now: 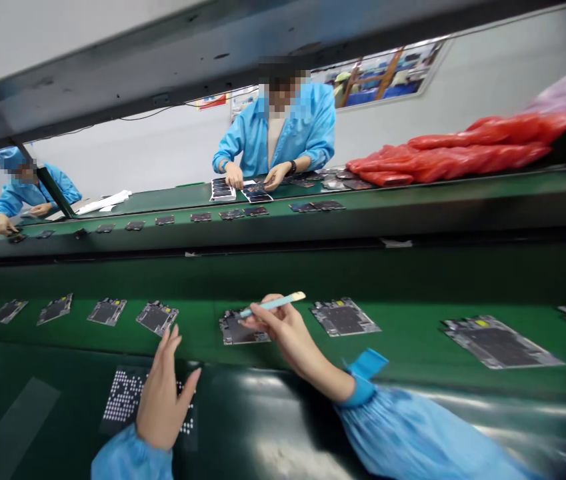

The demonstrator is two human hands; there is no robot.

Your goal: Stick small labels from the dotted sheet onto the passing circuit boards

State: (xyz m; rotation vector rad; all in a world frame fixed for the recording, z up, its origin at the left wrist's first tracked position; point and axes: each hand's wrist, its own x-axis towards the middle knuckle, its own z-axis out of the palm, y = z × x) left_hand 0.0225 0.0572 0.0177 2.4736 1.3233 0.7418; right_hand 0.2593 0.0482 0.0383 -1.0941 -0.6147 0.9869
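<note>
My right hand [285, 327] pinches a slim light-blue stick-like tool [275, 303] with a cream end pointing up and right. Below those fingers lies a dark circuit board [237, 330] on the green belt, partly covered by the hand. My left hand [165, 390] has its fingers stretched out and nothing in it. Under it, a clear sheet with rows of white round dots [123, 397] rests on the near green surface. The fingertips of that hand come close to another circuit board [157, 317]; whether they touch it I cannot tell.
Several more boards, such as one circuit board [345, 317] to the right, lie spaced along the green belt [407, 333]. Across it, a co-worker in a blue smock [307, 127] handles white-edged sheets. Red plastic bags [443, 157] lie at the far right, and a metal beam [163, 67] crosses overhead.
</note>
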